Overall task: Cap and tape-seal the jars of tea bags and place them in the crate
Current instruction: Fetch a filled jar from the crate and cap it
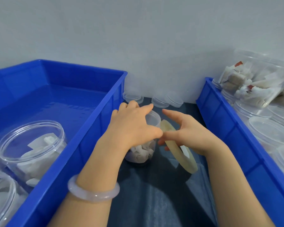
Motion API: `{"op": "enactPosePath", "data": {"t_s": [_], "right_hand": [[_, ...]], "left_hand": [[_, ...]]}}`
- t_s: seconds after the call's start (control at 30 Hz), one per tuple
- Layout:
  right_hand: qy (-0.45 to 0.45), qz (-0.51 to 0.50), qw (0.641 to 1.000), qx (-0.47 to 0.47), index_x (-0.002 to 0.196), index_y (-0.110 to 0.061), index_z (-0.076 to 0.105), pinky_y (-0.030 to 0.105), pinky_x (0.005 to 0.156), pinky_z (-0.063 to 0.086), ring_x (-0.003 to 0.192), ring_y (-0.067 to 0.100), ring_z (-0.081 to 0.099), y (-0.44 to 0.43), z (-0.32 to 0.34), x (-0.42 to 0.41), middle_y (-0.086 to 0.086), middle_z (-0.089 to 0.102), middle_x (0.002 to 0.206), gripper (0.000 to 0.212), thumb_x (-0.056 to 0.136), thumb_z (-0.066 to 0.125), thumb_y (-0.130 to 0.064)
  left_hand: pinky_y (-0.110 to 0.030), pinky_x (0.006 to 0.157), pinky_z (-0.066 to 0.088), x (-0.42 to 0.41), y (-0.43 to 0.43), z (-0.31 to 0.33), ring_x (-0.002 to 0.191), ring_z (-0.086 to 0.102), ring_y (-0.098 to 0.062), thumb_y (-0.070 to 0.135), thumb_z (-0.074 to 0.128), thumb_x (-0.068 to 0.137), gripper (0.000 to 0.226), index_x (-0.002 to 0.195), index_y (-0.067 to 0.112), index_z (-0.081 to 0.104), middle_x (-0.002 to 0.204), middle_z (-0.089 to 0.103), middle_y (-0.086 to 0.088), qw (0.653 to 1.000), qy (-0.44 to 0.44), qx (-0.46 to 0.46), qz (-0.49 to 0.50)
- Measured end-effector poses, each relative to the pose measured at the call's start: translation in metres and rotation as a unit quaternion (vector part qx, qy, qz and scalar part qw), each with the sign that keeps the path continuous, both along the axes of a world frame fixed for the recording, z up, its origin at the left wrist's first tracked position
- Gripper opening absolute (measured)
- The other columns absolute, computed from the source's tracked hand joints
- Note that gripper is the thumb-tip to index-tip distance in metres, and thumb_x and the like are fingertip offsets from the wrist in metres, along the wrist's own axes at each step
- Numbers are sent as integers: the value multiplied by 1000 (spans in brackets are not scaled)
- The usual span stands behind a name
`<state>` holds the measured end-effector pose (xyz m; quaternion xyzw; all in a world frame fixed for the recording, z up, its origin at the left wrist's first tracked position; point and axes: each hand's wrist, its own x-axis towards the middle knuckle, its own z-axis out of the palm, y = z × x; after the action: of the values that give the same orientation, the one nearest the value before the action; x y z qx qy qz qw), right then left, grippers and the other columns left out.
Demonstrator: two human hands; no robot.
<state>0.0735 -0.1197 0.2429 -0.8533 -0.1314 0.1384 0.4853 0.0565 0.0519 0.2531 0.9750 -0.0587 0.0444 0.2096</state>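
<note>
Two blue crates are flanking a dark bench: the left crate is holding two clear jars of tea bags, one near its front wall and one cut off at the picture's corner, while the right crate is carrying a heap of clear tubs and loose tea bags too jumbled to count. A third jar, also filled with tea bags, is standing on the bench between the crates, just beside the left crate's wall. The left hand is reaching in from over that wall and curling its fingers down over the jar's cap, gripping it from above. The right hand is coming in from the other side, its index finger pointing out toward the cap, its thumb meeting the left thumb, and its lower fingers hooking through one tape roll, which is hanging tilted beside the jar. Three spare lids are sitting at the back of the bench against the wall. One pale bracelet is circling the left wrist.
</note>
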Motion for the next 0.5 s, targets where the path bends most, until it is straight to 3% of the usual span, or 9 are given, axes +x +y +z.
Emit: {"op": "enactPosePath", "data": {"t_s": [0.07, 0.2, 0.3, 0.37, 0.43, 0.5], "right_hand": [[6, -34, 999, -29, 143, -34, 34, 49, 92, 51, 111, 30, 61, 1, 0, 0, -8, 44, 136, 114, 38, 79, -43], [37, -59, 996, -51, 127, -26, 40, 48, 85, 55, 91, 29, 68, 1, 2, -1, 3, 56, 114, 108, 29, 77, -49], [61, -70, 991, -97, 122, -27, 40, 50, 83, 56, 85, 31, 71, -1, 4, -1, 9, 64, 104, 102, 33, 78, -55], [81, -54, 989, -109, 125, -31, 37, 51, 82, 57, 80, 28, 72, -2, 5, -3, 10, 71, 95, 99, 39, 78, -57], [91, -22, 993, -71, 132, -31, 35, 50, 79, 58, 74, 25, 73, -1, 4, -5, 8, 74, 85, 89, 55, 77, -47], [77, -9, 997, -26, 139, -30, 35, 47, 77, 59, 73, 24, 73, 1, 3, -6, 10, 73, 93, 77, 72, 73, -31]], "left_hand": [[-33, 88, 24, -1, 0, 2, 128, 26, -20, 46, 63, 75, 80, 145, 45, 25, 139, 32, 2, 1000, 17, -9, 1], [-35, 81, 28, -2, -13, 4, 118, 32, -27, 41, 66, 73, 66, 131, 44, 35, 122, 31, -3, 999, 28, 25, 12], [-37, 74, 34, 1, -15, 15, 104, 35, -27, 29, 70, 68, 62, 120, 38, 38, 110, 31, -3, 996, 79, 28, 25], [-42, 78, 44, 4, -17, 23, 104, 37, -29, 24, 73, 65, 63, 117, 37, 39, 111, 33, -4, 992, 118, 31, 28], [-50, 88, 45, 8, -21, 27, 109, 38, -32, 20, 73, 62, 60, 110, 36, 41, 114, 35, -6, 990, 132, 32, 32], [-49, 91, 38, 10, -25, 26, 113, 35, -33, 15, 68, 59, 55, 103, 35, 42, 119, 36, -7, 992, 123, 19, 33]]}}
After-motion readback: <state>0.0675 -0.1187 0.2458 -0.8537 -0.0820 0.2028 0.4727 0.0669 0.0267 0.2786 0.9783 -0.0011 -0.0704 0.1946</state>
